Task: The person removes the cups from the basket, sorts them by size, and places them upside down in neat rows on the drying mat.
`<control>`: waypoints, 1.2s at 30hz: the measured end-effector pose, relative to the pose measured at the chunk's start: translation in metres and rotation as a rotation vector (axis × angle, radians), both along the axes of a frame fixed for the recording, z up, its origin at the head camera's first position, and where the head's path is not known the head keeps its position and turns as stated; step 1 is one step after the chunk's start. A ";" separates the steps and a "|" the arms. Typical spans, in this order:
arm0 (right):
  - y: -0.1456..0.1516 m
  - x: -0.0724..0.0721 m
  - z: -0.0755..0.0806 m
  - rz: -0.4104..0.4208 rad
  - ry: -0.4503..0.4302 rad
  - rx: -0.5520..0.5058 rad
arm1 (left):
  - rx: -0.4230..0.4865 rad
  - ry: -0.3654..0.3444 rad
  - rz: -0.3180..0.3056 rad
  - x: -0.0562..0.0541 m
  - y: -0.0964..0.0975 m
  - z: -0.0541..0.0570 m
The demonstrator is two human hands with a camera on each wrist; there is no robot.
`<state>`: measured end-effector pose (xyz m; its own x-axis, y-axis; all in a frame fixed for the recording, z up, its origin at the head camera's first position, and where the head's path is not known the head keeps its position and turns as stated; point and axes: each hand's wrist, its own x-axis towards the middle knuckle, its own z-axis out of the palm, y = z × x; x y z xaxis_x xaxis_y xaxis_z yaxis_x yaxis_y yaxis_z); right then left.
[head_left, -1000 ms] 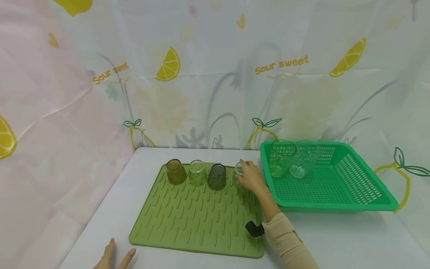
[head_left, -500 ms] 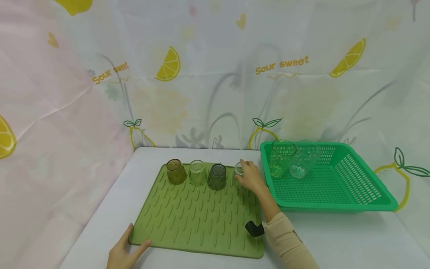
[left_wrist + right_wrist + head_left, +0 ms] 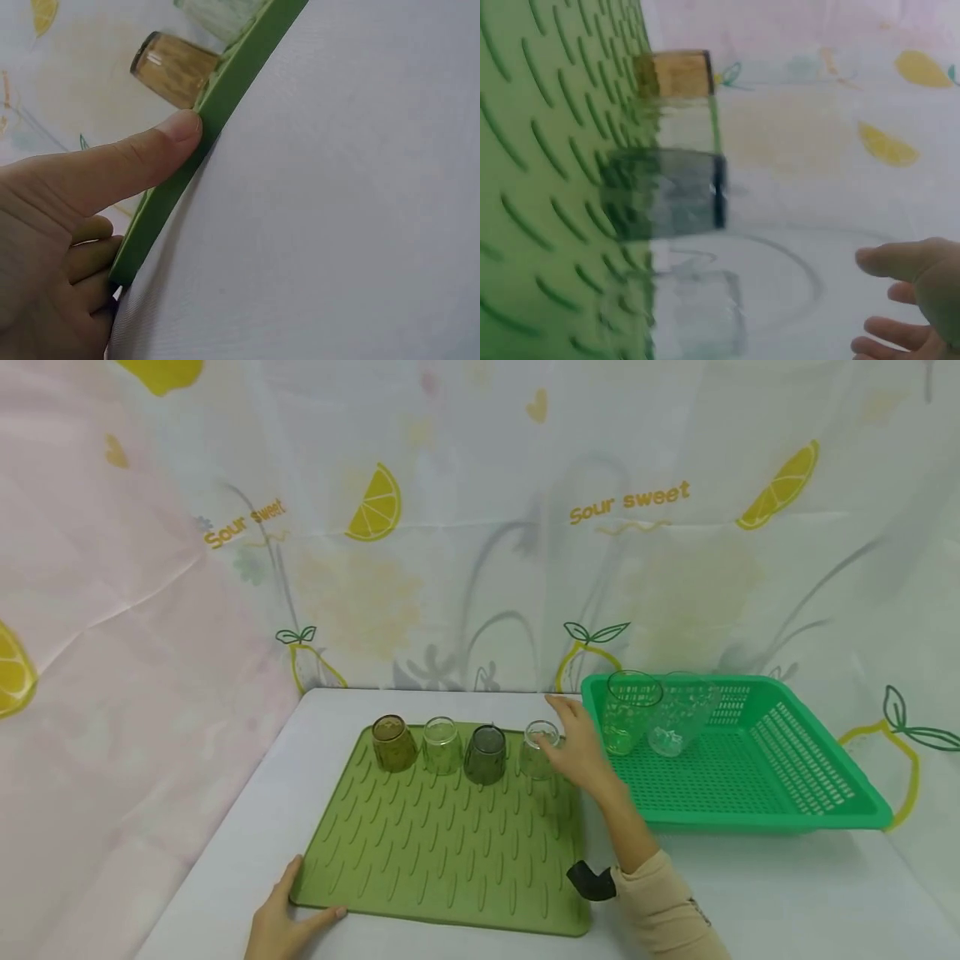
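On the green ridged mat (image 3: 442, 852) several drinking glasses stand upside down in a row along the far edge. They are an amber glass (image 3: 393, 743), a clear glass (image 3: 442, 747), a dark grey glass (image 3: 485, 757) and another clear glass (image 3: 536, 763) at the right end. My right hand (image 3: 583, 753) is beside that last glass, fingers spread and apart from it in the right wrist view (image 3: 922, 300). At the mat's near left corner, my left hand (image 3: 281, 927) lays its extended thumb (image 3: 150, 161) along the front edge, its other fingers by the left side.
To the right of the mat stands a green plastic basket (image 3: 750, 820). Inside its left end are two tall clear tumblers, one upright tumbler (image 3: 632, 718) and one leaning tumbler (image 3: 681, 714). A patterned cloth (image 3: 480, 527) hangs behind the white table (image 3: 262, 793).
My left hand has come forward to the mat's near left corner. My right hand has let go of the right-end clear glass and drawn back to the right.
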<state>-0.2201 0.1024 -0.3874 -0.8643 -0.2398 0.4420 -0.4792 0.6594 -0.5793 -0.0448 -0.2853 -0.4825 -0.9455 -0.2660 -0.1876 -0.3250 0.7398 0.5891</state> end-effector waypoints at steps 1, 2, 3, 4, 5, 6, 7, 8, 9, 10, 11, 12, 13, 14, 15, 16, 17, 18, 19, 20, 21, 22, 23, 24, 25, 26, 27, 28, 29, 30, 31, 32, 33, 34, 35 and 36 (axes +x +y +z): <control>0.006 0.001 0.004 0.000 0.035 -0.017 | -0.002 -0.004 -0.002 0.000 0.000 0.000; 0.013 0.002 0.008 -0.006 0.071 -0.029 | -0.005 -0.006 -0.003 -0.001 0.000 -0.001; 0.021 0.003 0.012 -0.017 0.090 -0.040 | -0.008 -0.008 -0.005 -0.001 0.000 -0.001; 0.029 0.003 0.015 -0.032 0.097 -0.039 | -0.010 -0.009 -0.007 -0.002 0.000 -0.001; 0.038 0.003 0.018 -0.050 0.100 -0.036 | -0.014 -0.010 -0.009 -0.002 0.000 -0.002; 0.048 0.003 0.021 -0.070 0.095 -0.029 | -0.016 -0.011 -0.012 -0.003 0.000 -0.002; 0.057 0.003 0.023 -0.090 0.092 -0.015 | -0.020 -0.008 -0.014 -0.003 0.000 -0.003; 0.067 0.002 0.024 -0.108 0.083 0.003 | -0.019 -0.008 -0.014 -0.004 -0.001 -0.004; 0.077 0.002 0.026 -0.125 0.058 0.021 | -0.013 -0.014 -0.013 -0.004 -0.001 -0.004; 0.088 0.002 0.027 -0.139 0.039 0.044 | -0.005 -0.018 -0.012 -0.004 -0.002 -0.004; 0.098 0.002 0.028 -0.155 0.020 0.072 | -0.002 -0.019 -0.015 -0.004 -0.002 -0.005; 0.108 0.002 0.029 -0.165 0.004 0.102 | 0.005 -0.024 -0.014 -0.005 -0.003 -0.006; 0.118 0.001 0.029 -0.174 -0.016 0.125 | 0.008 -0.026 -0.015 -0.005 -0.003 -0.006; 0.127 0.001 0.029 -0.181 -0.035 0.150 | 0.010 -0.027 -0.017 -0.005 -0.003 -0.006; 0.136 0.000 0.029 -0.188 -0.058 0.173 | 0.011 -0.029 -0.018 -0.005 -0.003 -0.006; 0.144 -0.002 0.028 -0.193 -0.082 0.190 | 0.008 -0.027 -0.020 -0.006 -0.003 -0.006; 0.151 -0.004 0.027 -0.195 -0.111 0.201 | 0.007 -0.028 -0.019 -0.006 -0.004 -0.006; 0.157 -0.005 0.026 -0.196 -0.144 0.204 | 0.009 -0.031 -0.017 -0.006 -0.003 -0.005; 0.162 -0.007 0.025 -0.198 -0.182 0.205 | 0.006 -0.031 -0.018 -0.006 -0.004 -0.005; 0.167 -0.009 0.023 -0.198 -0.214 0.204 | 0.006 -0.033 -0.019 -0.006 -0.004 -0.005; 0.170 -0.011 0.022 -0.197 -0.248 0.198 | 0.007 -0.037 -0.018 -0.006 -0.004 -0.005; 0.173 -0.013 0.020 -0.193 -0.282 0.188 | 0.010 -0.041 -0.019 -0.006 -0.004 -0.004; 0.175 -0.014 0.018 -0.185 -0.309 0.173 | 0.010 -0.044 -0.022 -0.006 -0.004 -0.004; 0.177 -0.016 0.016 -0.176 -0.331 0.155 | 0.007 -0.044 -0.026 -0.006 -0.005 -0.004; 0.178 -0.017 0.013 -0.168 -0.351 0.137 | 0.008 -0.045 -0.029 -0.007 -0.005 -0.003; 0.179 -0.019 0.011 -0.160 -0.369 0.113 | 0.009 -0.047 -0.032 -0.007 -0.005 -0.003; 0.180 -0.020 0.009 -0.154 -0.382 0.088 | 0.012 -0.047 -0.036 -0.008 -0.005 -0.003; 0.181 -0.022 0.006 -0.152 -0.392 0.058 | 0.013 -0.047 -0.041 -0.008 -0.004 -0.002; 0.182 -0.025 0.004 -0.152 -0.396 0.029 | 0.013 -0.046 -0.044 -0.009 -0.004 -0.002; 0.183 -0.026 0.002 -0.158 -0.399 0.003 | 0.014 -0.045 -0.045 -0.009 -0.004 -0.002; 0.184 -0.028 0.000 -0.166 -0.398 -0.022 | 0.016 -0.046 -0.046 -0.010 -0.003 -0.001; 0.184 -0.031 -0.002 -0.174 -0.395 -0.045 | 0.016 -0.045 -0.047 -0.010 -0.003 -0.001; 0.185 -0.033 -0.003 -0.185 -0.391 -0.066 | 0.013 -0.044 -0.047 -0.010 -0.003 -0.002; 0.186 -0.035 -0.004 -0.195 -0.388 -0.086 | 0.012 -0.044 -0.045 -0.011 -0.003 -0.002; 0.186 -0.036 -0.005 -0.204 -0.384 -0.100 | 0.012 -0.044 -0.043 -0.011 -0.003 -0.002; 0.186 -0.038 -0.005 -0.212 -0.383 -0.119 | 0.014 -0.045 -0.042 -0.011 -0.003 -0.002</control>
<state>-0.2578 0.2884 -0.3928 -0.9955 -0.0071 0.0943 -0.0771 0.6381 -0.7661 -0.0556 -0.2879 -0.4846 -0.9464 -0.2234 -0.2331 -0.3200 0.7453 0.5849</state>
